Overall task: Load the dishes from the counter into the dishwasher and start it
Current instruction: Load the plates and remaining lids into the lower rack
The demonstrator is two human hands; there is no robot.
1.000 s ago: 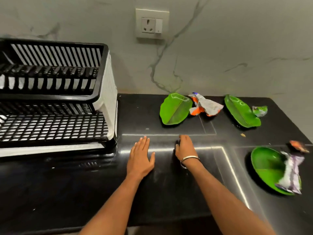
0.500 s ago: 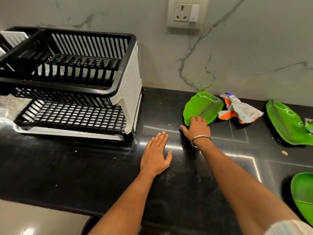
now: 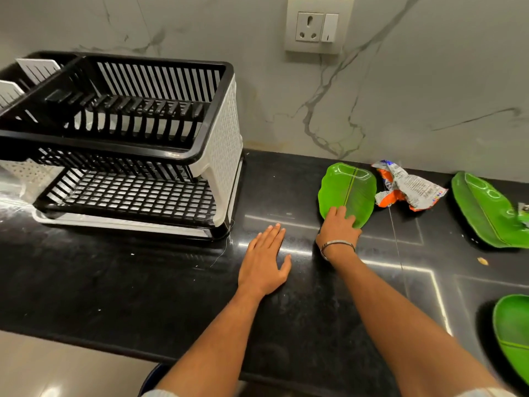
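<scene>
Since the earlier frame the right hand [image 3: 337,227] has slid forward, so its fingers now lie on the near end of the leaf-shaped green plate [image 3: 347,190] rather than just short of it. At the left end of the counter [image 3: 114,282] stands the two-tier black and white dish rack [image 3: 128,138], against the back wall. The left hand [image 3: 264,260] lies flat on the counter near its front edge, fingers straight and holding nothing. The right hand's fingers bend over the plate's rim; whether they grip it cannot be told. Right of the plate lies a crumpled wrapper [image 3: 406,186], then a second green plate [image 3: 489,210] toward the right end, and a third green plate [image 3: 515,333] at the front right corner.
</scene>
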